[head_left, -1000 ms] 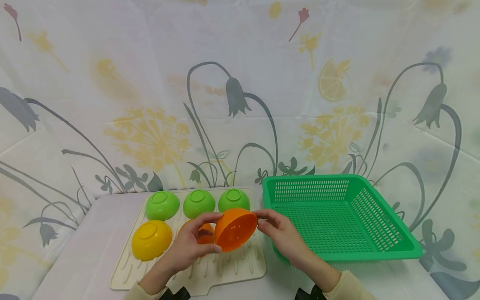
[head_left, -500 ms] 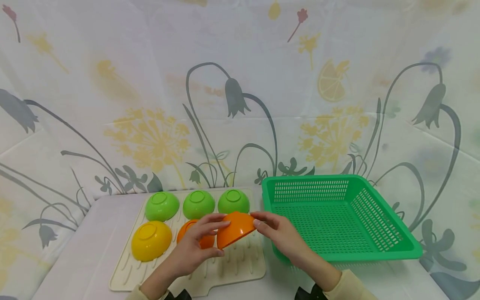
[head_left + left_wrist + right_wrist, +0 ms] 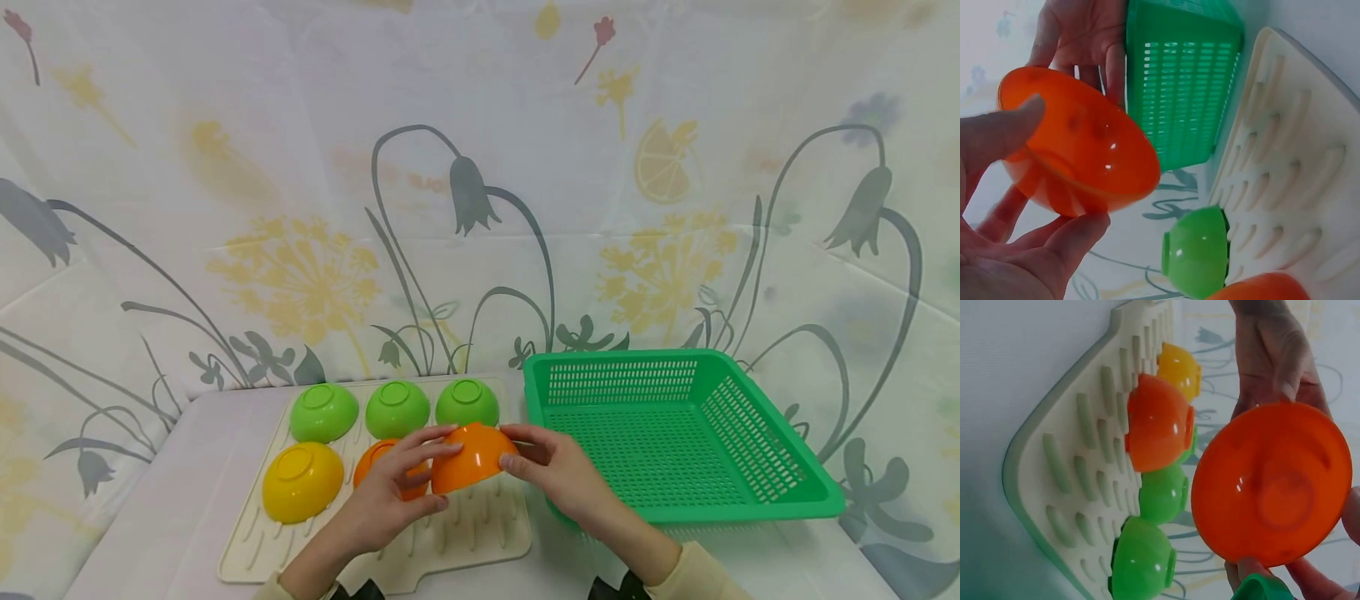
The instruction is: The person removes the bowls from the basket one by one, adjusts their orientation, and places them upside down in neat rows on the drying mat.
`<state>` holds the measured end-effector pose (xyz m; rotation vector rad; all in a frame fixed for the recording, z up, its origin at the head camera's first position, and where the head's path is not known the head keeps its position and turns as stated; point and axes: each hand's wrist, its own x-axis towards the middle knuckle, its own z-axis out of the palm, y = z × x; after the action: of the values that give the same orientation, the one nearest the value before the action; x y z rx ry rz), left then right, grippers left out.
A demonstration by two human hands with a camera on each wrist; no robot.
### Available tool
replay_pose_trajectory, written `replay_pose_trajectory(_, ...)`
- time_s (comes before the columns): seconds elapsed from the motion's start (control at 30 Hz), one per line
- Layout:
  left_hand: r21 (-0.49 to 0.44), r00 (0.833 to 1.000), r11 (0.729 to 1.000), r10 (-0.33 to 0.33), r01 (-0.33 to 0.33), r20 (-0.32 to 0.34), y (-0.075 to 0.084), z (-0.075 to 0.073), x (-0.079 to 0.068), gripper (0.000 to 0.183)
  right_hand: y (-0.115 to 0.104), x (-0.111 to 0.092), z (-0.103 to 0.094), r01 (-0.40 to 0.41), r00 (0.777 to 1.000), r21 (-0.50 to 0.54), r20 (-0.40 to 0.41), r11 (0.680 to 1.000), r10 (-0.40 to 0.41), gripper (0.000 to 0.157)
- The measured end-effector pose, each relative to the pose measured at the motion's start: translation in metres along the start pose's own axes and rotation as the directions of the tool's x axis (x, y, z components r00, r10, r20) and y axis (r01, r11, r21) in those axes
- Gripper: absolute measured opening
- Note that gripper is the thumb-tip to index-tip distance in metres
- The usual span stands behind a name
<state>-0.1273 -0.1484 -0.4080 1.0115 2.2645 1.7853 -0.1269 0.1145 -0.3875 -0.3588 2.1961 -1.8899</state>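
An orange bowl (image 3: 471, 458) is held in the air over the cream ridged drying mat (image 3: 476, 529), tilted with its outer wall toward the head camera and its mouth downward. My left hand (image 3: 381, 500) grips its left side, thumb inside the rim and fingers against the outer wall in the left wrist view. From the other side, my right hand (image 3: 561, 473) pinches it between thumb and fingers. A second orange bowl (image 3: 370, 460) rests upside down on the mat, partly hidden behind the left hand. The right wrist view looks into the held bowl (image 3: 1260, 462).
Upturned green bowls (image 3: 324, 413), (image 3: 398, 407), (image 3: 467, 402) form the mat's back row. A yellow upturned bowl (image 3: 302, 482) sits at its left front. To the right of the mat stands a green perforated basket (image 3: 675, 358). A floral cloth (image 3: 480, 275) hangs behind.
Between both hands the orange bowl has turned, its mouth tipping from facing the camera to downward. My right thumb has come onto its outer wall. The bowls on the mat have stayed put.
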Motion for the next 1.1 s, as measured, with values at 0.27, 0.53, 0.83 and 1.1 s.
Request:
replay_pose_trajectory(0.27,-0.027,0.998,1.0,0.01,-0.012,-0.065,0.001,0.003,0.003,0.065,0.003,-0.001,0.002,0.04,0.999,0.002,0.014,0.999,-0.04,0.065)
replay_pose_trajectory(0.53,-0.081,0.987,0.986,-0.151,0.146,-0.055,0.004,-0.002,0.003,0.085,0.003,-0.004,0.007,0.147,0.989,-0.029,0.024,0.989,-0.147,0.067)
replay_pose_trajectory(0.83,-0.035,0.995,0.995,-0.096,0.095,-0.033,-0.003,-0.001,0.003,0.073,0.004,-0.007,0.014,0.221,0.975,-0.145,0.045,0.964,-0.217,0.064)
replay_pose_trajectory(1.1,0.054,0.996,0.996,-0.069,0.073,-0.063,-0.01,0.0,0.002,0.068,0.002,-0.009,0.023,0.222,0.975,-0.318,0.046,0.922,-0.219,0.066)
